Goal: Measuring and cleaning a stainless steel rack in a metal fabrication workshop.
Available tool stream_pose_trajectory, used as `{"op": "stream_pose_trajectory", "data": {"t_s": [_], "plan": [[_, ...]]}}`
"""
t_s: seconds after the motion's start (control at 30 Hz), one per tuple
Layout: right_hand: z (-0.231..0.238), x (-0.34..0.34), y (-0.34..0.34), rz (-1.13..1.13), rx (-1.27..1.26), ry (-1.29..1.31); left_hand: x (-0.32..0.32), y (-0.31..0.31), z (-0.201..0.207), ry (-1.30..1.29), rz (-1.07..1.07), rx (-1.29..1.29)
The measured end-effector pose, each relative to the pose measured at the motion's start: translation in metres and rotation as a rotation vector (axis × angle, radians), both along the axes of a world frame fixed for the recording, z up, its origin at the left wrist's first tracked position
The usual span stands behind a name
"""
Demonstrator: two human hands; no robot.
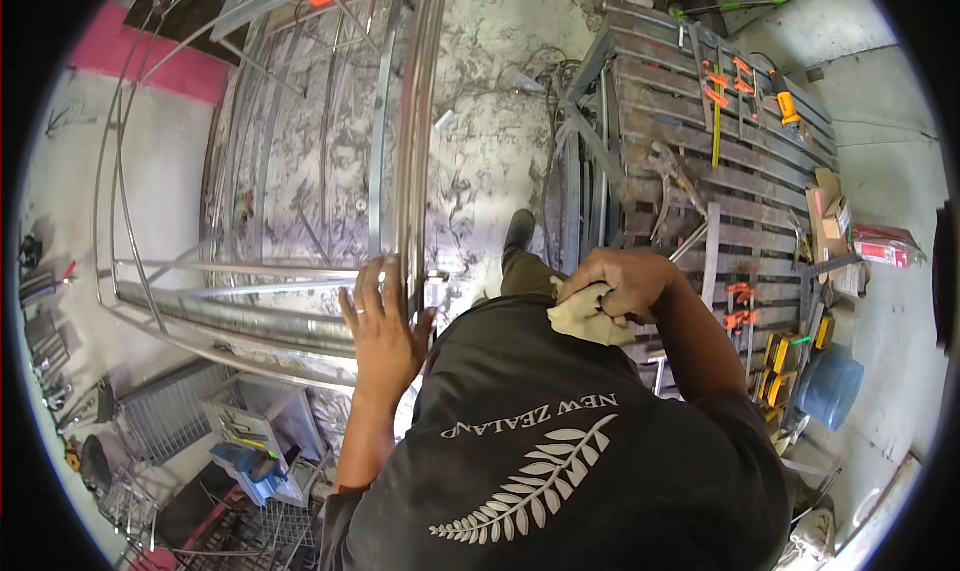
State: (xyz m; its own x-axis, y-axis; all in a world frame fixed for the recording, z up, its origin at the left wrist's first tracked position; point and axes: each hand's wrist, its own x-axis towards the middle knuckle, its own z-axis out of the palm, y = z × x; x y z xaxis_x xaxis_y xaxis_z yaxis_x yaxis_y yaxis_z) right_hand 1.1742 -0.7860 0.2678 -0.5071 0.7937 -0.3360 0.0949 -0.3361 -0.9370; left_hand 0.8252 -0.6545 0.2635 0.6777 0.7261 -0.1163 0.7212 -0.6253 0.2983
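Seems a brace-and-hold step: my left hand rests spread on metal tubes, right hand pinches cream cloth by my shirt; next move probably calls for keeping it gripped.

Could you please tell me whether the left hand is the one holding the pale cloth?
No, the right hand grips the pale cloth, while the left hand is at the metal tubes.

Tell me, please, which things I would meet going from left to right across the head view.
Pink wall band → left hand → dark shoe → right hand with pale cloth → yellow-handled tool → red-and-white package.
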Motion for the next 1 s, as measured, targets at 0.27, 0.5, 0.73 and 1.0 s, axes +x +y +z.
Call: {"op": "stream_pose_trajectory", "data": {"t_s": [0.27,0.5,0.73,1.0], "plan": [[0.014,0.124,0.079,0.066,-0.167,0.134,0.081,0.061,-0.004,0.265,0.182,0.058],[0.006,0.204,0.082,-0.151,-0.024,0.163,0.147,0.113,-0.013,0.270,0.260,0.129],[-0.016,0.233,0.056,-0.398,0.087,0.297,0.201,0.200,-0.021,0.263,0.104,0.167],[0.024,0.252,0.071,-0.619,-0.207,0.105,0.314,0.332,-0.021,0.190,-0.001,0.168]]}}
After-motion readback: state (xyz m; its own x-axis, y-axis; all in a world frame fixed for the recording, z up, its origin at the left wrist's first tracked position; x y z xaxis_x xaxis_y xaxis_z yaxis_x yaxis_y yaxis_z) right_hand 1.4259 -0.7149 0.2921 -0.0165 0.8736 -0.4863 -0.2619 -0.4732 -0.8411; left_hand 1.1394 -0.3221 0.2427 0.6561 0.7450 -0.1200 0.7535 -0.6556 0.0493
